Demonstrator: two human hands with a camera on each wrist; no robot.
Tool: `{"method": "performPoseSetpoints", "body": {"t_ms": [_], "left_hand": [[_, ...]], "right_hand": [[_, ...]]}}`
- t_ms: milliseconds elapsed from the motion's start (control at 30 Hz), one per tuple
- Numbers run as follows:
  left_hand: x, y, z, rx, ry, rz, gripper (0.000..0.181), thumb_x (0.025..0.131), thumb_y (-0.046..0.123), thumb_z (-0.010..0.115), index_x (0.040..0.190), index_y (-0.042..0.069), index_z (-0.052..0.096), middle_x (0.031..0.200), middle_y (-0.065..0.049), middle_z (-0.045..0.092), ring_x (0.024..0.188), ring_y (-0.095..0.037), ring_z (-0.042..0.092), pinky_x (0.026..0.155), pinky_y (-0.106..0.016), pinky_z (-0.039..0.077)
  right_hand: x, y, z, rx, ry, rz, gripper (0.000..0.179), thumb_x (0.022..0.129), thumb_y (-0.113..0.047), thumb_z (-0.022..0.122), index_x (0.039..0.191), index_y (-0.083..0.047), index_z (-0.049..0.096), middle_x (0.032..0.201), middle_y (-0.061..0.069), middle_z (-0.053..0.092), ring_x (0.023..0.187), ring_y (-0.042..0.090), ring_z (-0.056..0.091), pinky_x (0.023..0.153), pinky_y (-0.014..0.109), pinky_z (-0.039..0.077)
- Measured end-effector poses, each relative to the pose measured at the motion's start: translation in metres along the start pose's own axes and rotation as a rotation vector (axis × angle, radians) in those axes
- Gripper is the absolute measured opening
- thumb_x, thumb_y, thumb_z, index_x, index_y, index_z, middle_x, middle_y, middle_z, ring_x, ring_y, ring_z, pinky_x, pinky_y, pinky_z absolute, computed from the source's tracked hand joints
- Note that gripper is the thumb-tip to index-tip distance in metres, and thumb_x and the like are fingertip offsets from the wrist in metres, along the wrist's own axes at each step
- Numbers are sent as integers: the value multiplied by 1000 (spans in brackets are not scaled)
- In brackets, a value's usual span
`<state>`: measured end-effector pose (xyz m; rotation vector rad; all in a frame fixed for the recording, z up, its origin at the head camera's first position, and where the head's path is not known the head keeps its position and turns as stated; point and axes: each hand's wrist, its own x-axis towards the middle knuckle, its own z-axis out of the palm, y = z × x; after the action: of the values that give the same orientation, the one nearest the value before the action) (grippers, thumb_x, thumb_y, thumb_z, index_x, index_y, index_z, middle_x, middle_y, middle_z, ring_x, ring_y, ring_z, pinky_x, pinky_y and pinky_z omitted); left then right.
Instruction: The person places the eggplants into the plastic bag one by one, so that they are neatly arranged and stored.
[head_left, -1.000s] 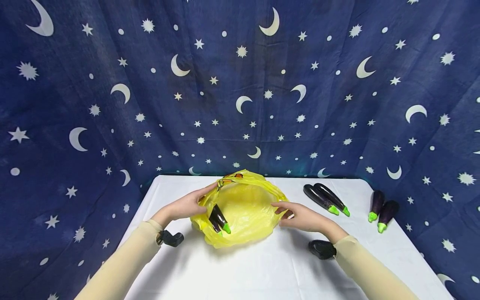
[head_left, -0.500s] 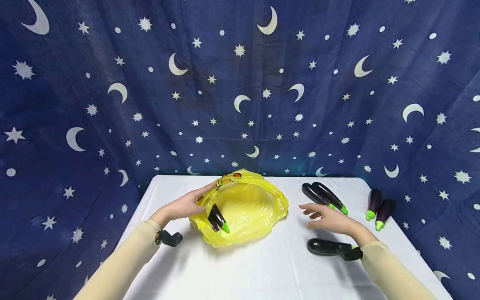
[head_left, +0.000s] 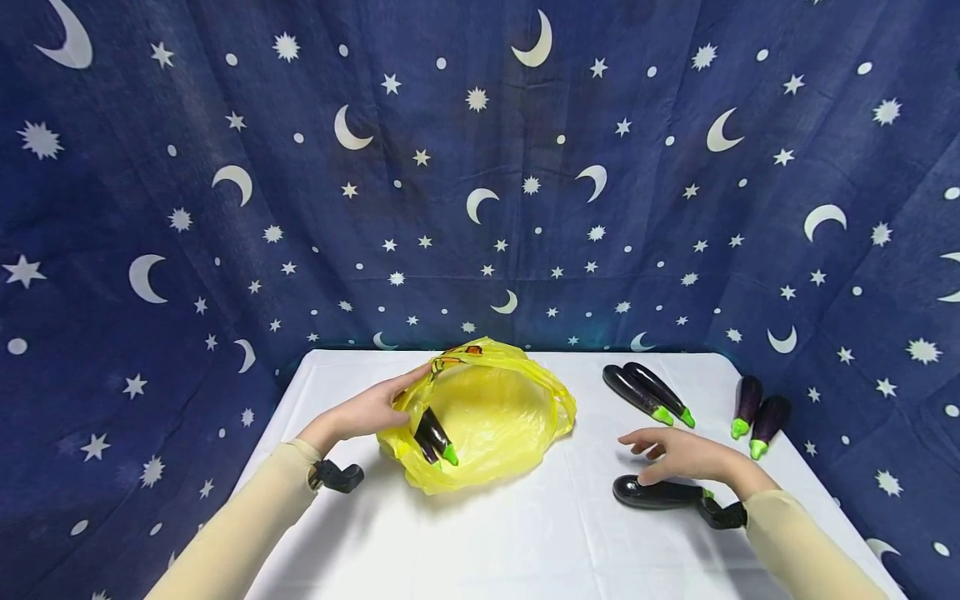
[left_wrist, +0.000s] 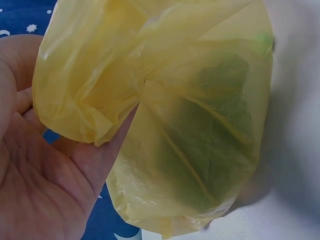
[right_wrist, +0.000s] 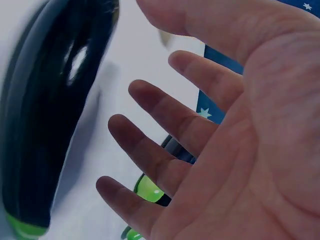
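Observation:
A yellow plastic bag lies on the table with its mouth facing me, and two eggplants show inside at its left. My left hand holds the left edge of the mouth; in the left wrist view the bag hides the thumb's tip, and dark shapes show through the plastic. My right hand hovers over a single dark eggplant, its thumb overlapping it in the head view. In the right wrist view the fingers are spread and apart from that eggplant.
Two long eggplants lie side by side behind my right hand. Farther right, two shorter eggplants lie near the edge of the white-covered table. A blue curtain with moons and stars surrounds the table.
My right hand has left the right side of the bag's mouth and moved right to above the single eggplant. My left hand and the bag stay in place.

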<state>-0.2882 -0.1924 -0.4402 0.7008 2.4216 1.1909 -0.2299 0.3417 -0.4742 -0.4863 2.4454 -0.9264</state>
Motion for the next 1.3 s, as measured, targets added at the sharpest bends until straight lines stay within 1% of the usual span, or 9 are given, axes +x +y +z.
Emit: {"method": "performPoseSetpoints", "body": {"t_ms": [167,367,567,767,1100,1300], "left_hand": [[0,0,-1,8,0,1,93,85,2,62,164,30,23,167,2,26,150,-22,25,119,-50,26],[0,0,-2,1,-2,-11,92,86,2,62,164,32,24,167,1,26,149,-23,28,119,-51,27],[1,-2,-2,13,1,-12,92,86,3,63,164,32,24,167,1,26,149,-23,28,119,-51,27],[1,-2,-1,3,-4,-7,92,85,1,62,164,30,24,167,0,26,149,-23,27,119,-51,26],[0,0,-1,7,-6,-12,93,85,2,62,164,31,24,167,0,26,148,-23,29,119,-51,28],[0,0,-1,-1,-7,-14,93,85,2,62,164,32,24,167,1,27,147,-22,30,118,-50,29]], "right_hand": [[-6,7,-1,-16,-27,0,65,80,-18,83,140,-3,61,128,19,61,115,42,58,90,52,49],[-13,16,-4,30,-69,11,61,79,-7,81,137,-3,61,120,18,63,107,38,60,78,43,52],[-19,23,-6,74,-90,20,58,75,3,76,131,-2,63,115,17,63,103,37,62,73,39,54],[-22,27,-5,106,-96,11,57,73,7,72,129,-2,64,114,18,62,101,38,62,72,39,53],[-20,28,-3,85,-94,57,58,70,6,74,127,-6,67,111,14,61,100,33,60,76,42,51],[-19,29,-2,80,-93,66,59,69,8,72,127,-7,68,112,14,61,100,33,58,76,43,50]]}}
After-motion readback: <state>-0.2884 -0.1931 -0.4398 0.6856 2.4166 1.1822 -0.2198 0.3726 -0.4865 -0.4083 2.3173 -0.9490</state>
